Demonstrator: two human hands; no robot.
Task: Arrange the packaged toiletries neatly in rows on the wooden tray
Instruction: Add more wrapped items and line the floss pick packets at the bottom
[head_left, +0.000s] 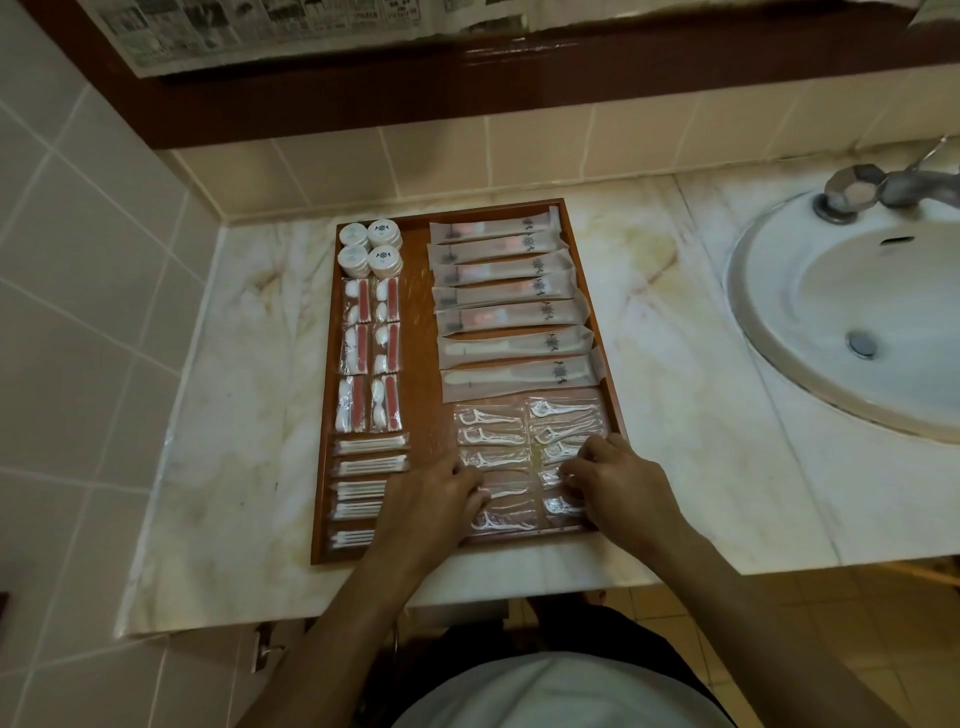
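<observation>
Both hands rest flat on clear-wrapped white floss picks (491, 434) at the near right corner of the brown wooden tray (422, 332); left hand (431, 501) and right hand (618, 480) have fingers pressed down, gripping nothing; packets lie crosswise between them

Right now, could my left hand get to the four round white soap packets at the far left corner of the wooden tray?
Probably yes: the left hand only needs to leave the floss packets; nothing stands over the round white soap packets.
</observation>
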